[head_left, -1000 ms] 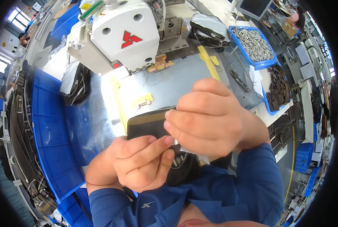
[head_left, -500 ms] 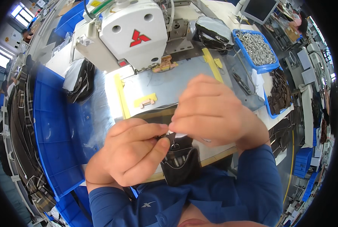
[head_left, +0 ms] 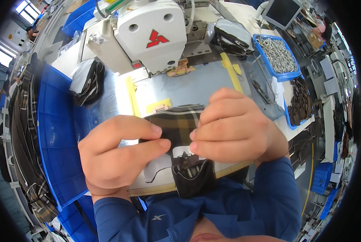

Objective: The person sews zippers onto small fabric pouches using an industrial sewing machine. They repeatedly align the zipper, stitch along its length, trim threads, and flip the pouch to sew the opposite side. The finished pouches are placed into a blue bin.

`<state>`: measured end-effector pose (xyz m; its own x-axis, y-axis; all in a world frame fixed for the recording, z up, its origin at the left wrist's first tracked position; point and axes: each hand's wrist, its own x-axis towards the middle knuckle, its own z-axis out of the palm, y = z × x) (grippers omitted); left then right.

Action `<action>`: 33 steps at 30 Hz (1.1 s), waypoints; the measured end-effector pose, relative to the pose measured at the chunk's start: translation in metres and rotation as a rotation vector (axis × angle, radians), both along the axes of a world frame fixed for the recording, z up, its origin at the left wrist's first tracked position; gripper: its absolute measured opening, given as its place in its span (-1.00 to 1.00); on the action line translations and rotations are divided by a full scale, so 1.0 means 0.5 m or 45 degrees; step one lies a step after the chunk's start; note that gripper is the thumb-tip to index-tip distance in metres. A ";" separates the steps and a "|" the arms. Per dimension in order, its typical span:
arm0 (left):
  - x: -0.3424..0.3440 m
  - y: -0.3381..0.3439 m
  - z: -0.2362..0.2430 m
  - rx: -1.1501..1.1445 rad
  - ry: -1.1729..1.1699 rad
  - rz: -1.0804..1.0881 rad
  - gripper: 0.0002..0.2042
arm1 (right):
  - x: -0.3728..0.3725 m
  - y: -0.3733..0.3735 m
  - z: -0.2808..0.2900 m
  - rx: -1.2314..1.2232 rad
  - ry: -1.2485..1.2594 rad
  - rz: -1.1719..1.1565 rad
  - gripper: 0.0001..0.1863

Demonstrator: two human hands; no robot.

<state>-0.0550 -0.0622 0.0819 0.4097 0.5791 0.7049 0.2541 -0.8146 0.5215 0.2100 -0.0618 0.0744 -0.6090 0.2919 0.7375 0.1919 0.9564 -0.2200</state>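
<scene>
A dark plaid fabric piece (head_left: pixel 176 125) lies before me across the front of the metal work plate (head_left: pixel 164 90). On its near part sits a dark strap tab (head_left: pixel 185 159) with small metal hardware, beside a white patch (head_left: pixel 181 150). Below the tab hangs a black pouch (head_left: pixel 194 179) with a plaid inside. My left hand (head_left: pixel 118 151) hovers over the fabric's left side, thumb and forefinger slightly apart, nothing seen between them. Close by the white patch, my right hand (head_left: pixel 235 129) has its fingers curled and its thumb pressed in; what they pinch is hidden.
A white sewing machine head (head_left: pixel 150 36) stands ahead. Blue trays of metal hardware (head_left: pixel 277 54) and dark strap pieces (head_left: pixel 299 101) are at right, with thread snips (head_left: pixel 262 90) nearby. Folded dark bundles (head_left: pixel 87 82) and a large blue bin (head_left: pixel 61 137) are at left.
My hands were together, pinching at the strap tab; now they are apart, the left moved left and off it. More of the plaid fabric and the white patch shows. The view has shifted slightly.
</scene>
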 end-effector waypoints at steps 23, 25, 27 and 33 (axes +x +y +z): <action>0.021 0.023 -0.029 0.221 0.028 -0.285 -0.86 | -0.010 0.001 -0.012 -0.076 0.113 0.048 -0.84; 0.020 0.031 -0.038 0.051 -0.021 -0.388 -0.84 | -0.010 0.000 -0.014 -0.185 0.165 0.030 -0.81; 0.002 0.052 -0.047 -0.194 -0.035 -0.603 -0.75 | -0.009 -0.007 -0.009 -0.371 0.209 0.002 -0.76; 0.024 0.063 -0.075 -0.603 -0.384 -0.699 -0.46 | -0.005 0.003 -0.019 -0.756 0.323 -0.201 -0.80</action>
<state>-0.0428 -0.0309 0.0441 0.5545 0.6159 0.5596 -0.3284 -0.4560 0.8272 0.2073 -0.0603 0.0650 -0.3541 0.7645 0.5386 0.1925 0.6232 -0.7580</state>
